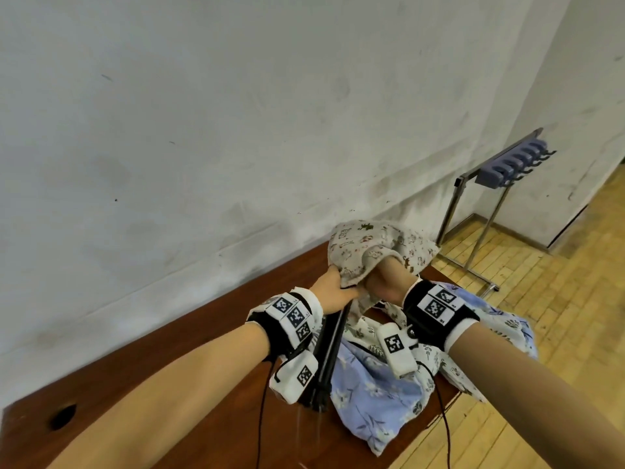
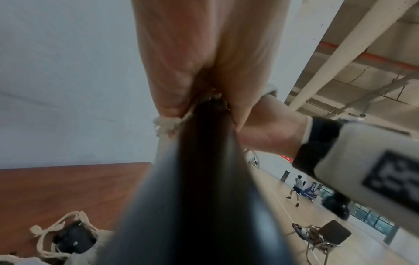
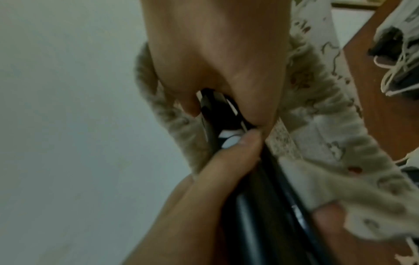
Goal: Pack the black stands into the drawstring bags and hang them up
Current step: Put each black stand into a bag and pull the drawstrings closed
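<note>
Bagging black stand (image 1: 329,346) into beige drawstring bag (image 1: 368,252).
Left hand (image 1: 333,292) grips stand and bag rim; right hand (image 1: 385,282) fingers inside mouth, clasping stand top.

No text, label or number can be read anywhere.
</note>
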Action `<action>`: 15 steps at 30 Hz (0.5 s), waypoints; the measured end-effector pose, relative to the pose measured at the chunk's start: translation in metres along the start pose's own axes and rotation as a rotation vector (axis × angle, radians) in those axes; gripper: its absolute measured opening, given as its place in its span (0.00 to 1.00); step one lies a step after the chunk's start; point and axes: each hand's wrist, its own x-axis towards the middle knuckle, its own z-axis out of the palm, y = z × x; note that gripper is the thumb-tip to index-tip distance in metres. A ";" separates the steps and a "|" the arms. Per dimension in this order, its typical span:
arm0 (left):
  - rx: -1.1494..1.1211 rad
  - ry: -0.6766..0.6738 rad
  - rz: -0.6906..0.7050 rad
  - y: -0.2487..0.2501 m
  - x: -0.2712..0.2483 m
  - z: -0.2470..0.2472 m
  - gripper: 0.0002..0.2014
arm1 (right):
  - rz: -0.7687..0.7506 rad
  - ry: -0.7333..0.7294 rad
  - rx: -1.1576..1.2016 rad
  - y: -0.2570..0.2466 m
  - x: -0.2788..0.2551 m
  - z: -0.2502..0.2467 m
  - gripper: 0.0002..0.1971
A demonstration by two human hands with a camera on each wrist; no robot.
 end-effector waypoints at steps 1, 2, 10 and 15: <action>-0.051 0.020 -0.023 -0.006 0.003 -0.002 0.48 | -0.007 -0.025 0.085 0.003 0.004 0.001 0.11; -0.107 0.032 -0.050 -0.013 0.007 -0.005 0.48 | -0.002 -0.048 0.133 0.001 0.000 0.006 0.11; -0.643 0.037 -0.299 -0.028 -0.012 -0.040 0.15 | 0.098 -0.036 -0.267 0.038 0.007 0.012 0.26; -0.832 -0.003 -0.400 -0.043 -0.019 -0.053 0.16 | -0.013 0.097 -0.649 0.050 0.007 0.003 0.33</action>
